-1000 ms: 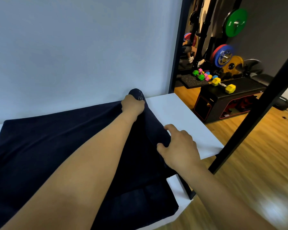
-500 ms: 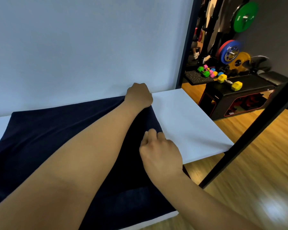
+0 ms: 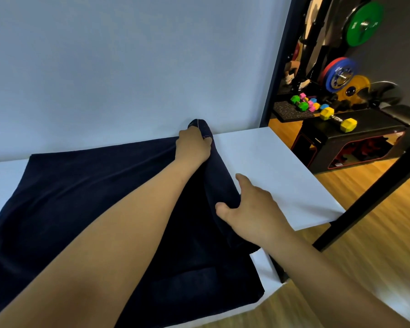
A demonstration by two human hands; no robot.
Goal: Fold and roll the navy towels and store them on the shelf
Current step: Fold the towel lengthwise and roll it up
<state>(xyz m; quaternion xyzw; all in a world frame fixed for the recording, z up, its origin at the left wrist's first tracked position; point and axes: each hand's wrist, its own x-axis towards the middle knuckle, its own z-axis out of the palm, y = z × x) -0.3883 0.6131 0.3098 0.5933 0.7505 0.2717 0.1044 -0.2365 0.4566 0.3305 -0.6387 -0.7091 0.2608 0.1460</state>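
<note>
A navy towel (image 3: 81, 197) lies spread across a white table (image 3: 282, 166) that butts against a pale wall (image 3: 128, 67), its near edge hanging a little over the front of the table. The left hand (image 3: 193, 147) reaches to the far right corner and has its fingers curled round it, so a tuft of the corner (image 3: 199, 125) pokes up above the knuckles against the wall. The right hand (image 3: 253, 209) takes the same right-hand edge nearer the person, thumb tucked against a raised ridge of cloth and the other fingers laid over its far side, the forefinger stretched out loosely. Holding one edge at two spots like this looks meant to lift that whole side evenly, probably to carry it over to the left for a first fold, so the task seems to be at an early stage with no rolling begun. The left forearm covers the middle of the towel, so any creases there are hidden, and the tips of the right fingers are out of sight behind the cloth, so how firmly they pinch cannot be told. The towel's left part runs off the picture, no shelf or further towels are in view, and a slanting black post (image 3: 365, 202) cuts across the gym corner with its yellow dumbbell (image 3: 339, 119) and weight plates (image 3: 362, 23)
</note>
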